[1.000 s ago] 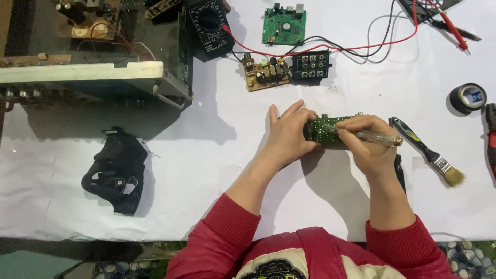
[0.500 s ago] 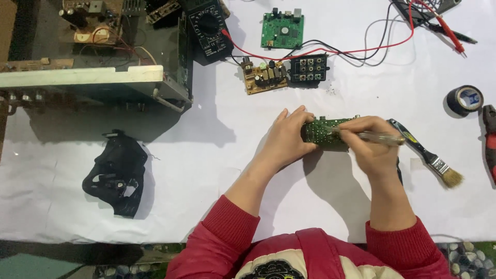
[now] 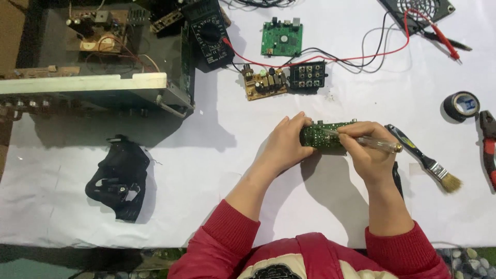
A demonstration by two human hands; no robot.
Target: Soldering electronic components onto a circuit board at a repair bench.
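Observation:
My left hand (image 3: 285, 144) grips the left end of a small green circuit board (image 3: 321, 136), holding it on the white table cover (image 3: 217, 170). My right hand (image 3: 366, 151) holds a thin tool with a clear handle (image 3: 373, 143), its tip resting on the board's top face. Both sleeves are red. The board's right part is hidden under my right fingers.
A paintbrush (image 3: 424, 160) lies right of my hand, with tape (image 3: 461, 106) and red pliers (image 3: 489, 151) farther right. Behind: a brown board with black jack block (image 3: 283, 79), green board (image 3: 281, 39), multimeter (image 3: 209, 33) with red lead. An open chassis (image 3: 98, 62) stands left, a black part (image 3: 121, 178) below.
Both hands and the board stay in about the same place. The camera view has shifted slightly.

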